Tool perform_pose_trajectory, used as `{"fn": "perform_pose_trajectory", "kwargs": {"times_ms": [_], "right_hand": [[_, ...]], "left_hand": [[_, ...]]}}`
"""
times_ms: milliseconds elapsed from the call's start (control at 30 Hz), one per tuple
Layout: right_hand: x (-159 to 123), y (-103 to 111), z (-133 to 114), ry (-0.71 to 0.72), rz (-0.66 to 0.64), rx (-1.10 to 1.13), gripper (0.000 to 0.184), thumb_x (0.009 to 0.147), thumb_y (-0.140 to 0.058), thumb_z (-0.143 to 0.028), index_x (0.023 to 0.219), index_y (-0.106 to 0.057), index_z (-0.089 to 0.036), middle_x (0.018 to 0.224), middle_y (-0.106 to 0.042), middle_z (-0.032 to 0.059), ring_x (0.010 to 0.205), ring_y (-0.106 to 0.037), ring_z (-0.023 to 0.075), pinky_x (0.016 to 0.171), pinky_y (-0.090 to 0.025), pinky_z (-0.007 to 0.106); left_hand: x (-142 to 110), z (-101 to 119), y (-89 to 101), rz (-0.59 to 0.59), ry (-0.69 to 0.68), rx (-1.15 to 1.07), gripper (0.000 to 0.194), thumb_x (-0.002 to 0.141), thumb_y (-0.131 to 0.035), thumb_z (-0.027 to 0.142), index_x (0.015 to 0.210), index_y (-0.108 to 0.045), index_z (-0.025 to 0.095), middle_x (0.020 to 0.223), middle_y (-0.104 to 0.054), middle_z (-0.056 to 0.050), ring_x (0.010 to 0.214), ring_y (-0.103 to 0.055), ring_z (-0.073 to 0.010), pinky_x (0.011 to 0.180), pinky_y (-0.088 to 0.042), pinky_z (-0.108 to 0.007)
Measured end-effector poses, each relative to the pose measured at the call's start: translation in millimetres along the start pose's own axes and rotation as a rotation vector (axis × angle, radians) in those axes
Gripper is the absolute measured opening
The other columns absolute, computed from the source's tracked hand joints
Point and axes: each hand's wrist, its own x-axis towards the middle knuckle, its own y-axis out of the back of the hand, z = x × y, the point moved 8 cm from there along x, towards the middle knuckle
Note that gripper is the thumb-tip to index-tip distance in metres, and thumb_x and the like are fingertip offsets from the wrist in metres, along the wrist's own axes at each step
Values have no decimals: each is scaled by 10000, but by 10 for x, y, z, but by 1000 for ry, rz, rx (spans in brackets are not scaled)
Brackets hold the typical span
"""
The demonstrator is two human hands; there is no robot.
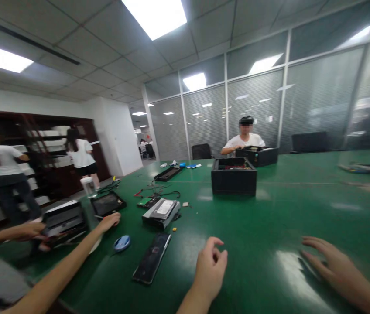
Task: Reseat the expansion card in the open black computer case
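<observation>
My left hand (pixel 208 269) is held over the green table (pixel 250 244), its fingers loosely curled and apart, with nothing in them. To its left lies a black smartphone (pixel 152 258), the nearest thing to that hand. Farther right, my right hand (pixel 330 261) hovers over the tabletop, fingers stretched out and thumb apart, holding nothing. Beyond the phone sit a hard drive (pixel 164 209) on a grey metal housing and a small yellow piece (pixel 174 229). A roll of blue tape (pixel 121 243) lies left of the phone.
A co-worker's hand (pixel 109 221) reaches in from the left near a dark panel (pixel 109 203); their other hand (pixel 29 231) is at an opened black case (pixel 65 220). A black box (pixel 234 179) stands mid-table. Across the table, a person (pixel 244 140) works at another box (pixel 260 156).
</observation>
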Motion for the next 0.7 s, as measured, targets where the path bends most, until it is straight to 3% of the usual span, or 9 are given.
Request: {"fn": "perform_pose_trajectory", "kwargs": {"times_ms": [67, 133, 300, 467, 700], "right_hand": [[37, 11, -149, -9, -28, -49, 323, 791, -604, -521, 1045, -687, -339, 1206, -664, 112, 1145, -607, 377, 974, -496, 587], [65, 24, -218, -22, -29, -81, 351, 830, -572, -506, 1087, -676, -291, 1223, -655, 108, 1164, -600, 354, 993, -496, 563], [60, 19, -280, -19, -57, -122, 367, 868, -552, -477, 1155, -653, -271, 1252, -640, 108, 1188, -584, 326, 1031, -473, 530], [54, 26, -327, -20, -76, -143, 405, 884, -546, -465, 1213, -625, -243, 1286, -613, 122, 1215, -562, 316, 1047, -458, 508], [45, 33, -340, -49, -75, -172, 420, 904, -525, -461, 1242, -600, -223, 1303, -591, 127, 1229, -545, 301, 1053, -444, 484]], "left_hand": [[27, -9, -10, -25, -17, 32, 177, 860, -561, 243, 1026, -591, 191, 552, -451, 92, 514, -434, -122, 531, -286, -234], [44, -19, -45, -69, -29, 218, 202, 874, -539, 260, 1061, -587, 203, 582, -472, 82, 555, -483, -137, 565, -315, -240], [31, -10, -137, -160, -17, 517, 327, 880, -504, 270, 1195, -579, 226, 669, -612, 26, 644, -605, -184, 602, -362, -254], [23, -83, -140, -214, 55, 797, 340, 866, -485, 287, 1159, -649, 236, 735, -695, -60, 718, -676, -269, 632, -399, -308], [14, -153, -180, -277, 58, 884, 325, 877, -472, 330, 1117, -668, 233, 911, -756, -137, 844, -724, -344, 721, -499, -409]]}}
